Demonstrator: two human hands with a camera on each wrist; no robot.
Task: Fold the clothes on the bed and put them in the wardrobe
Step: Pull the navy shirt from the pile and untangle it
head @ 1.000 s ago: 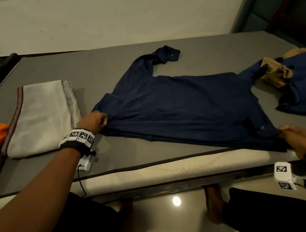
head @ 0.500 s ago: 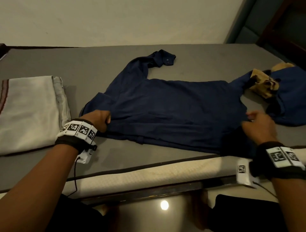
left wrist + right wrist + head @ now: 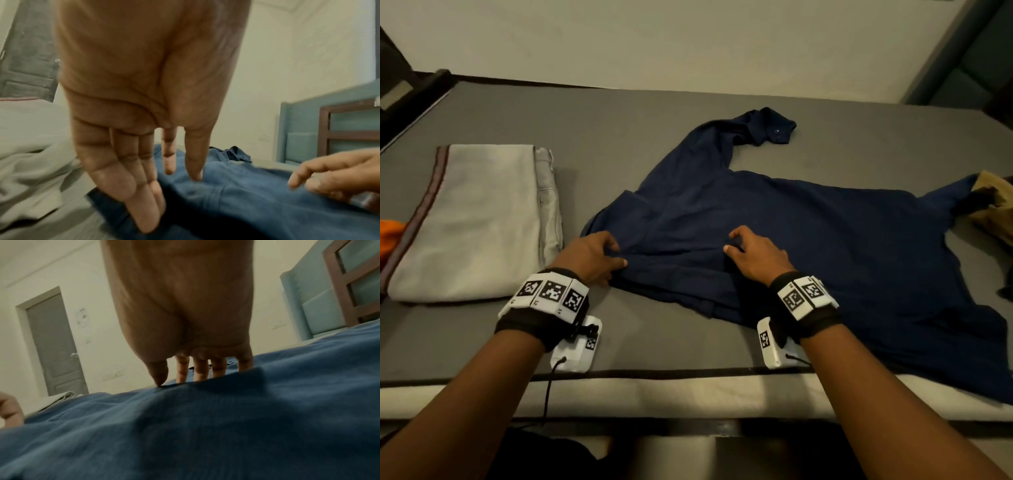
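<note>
A navy shirt (image 3: 825, 240) lies spread on the grey bed (image 3: 654, 342), one sleeve (image 3: 774, 126) reaching toward the wall. My left hand (image 3: 616, 253) rests at the shirt's left edge; in the left wrist view its fingers (image 3: 148, 203) are straight, their tips touching the fabric (image 3: 257, 203). My right hand (image 3: 729, 241) sits a short way to the right on the shirt's body. In the right wrist view its thumb and fingers (image 3: 201, 369) point down onto the cloth (image 3: 205, 426), and no fold shows between them.
A folded pale grey garment (image 3: 476, 219) lies on the bed left of the shirt, with orange cloth (image 3: 390, 233) beyond it. A tan garment (image 3: 996, 205) lies at the right edge, touching the shirt. The mattress's white front edge (image 3: 688, 394) runs just before my wrists.
My right hand left the shirt's right end and crossed leftward to the middle, close to my left hand. The left hand has loosened its hold on the left edge and straightened its fingers.
</note>
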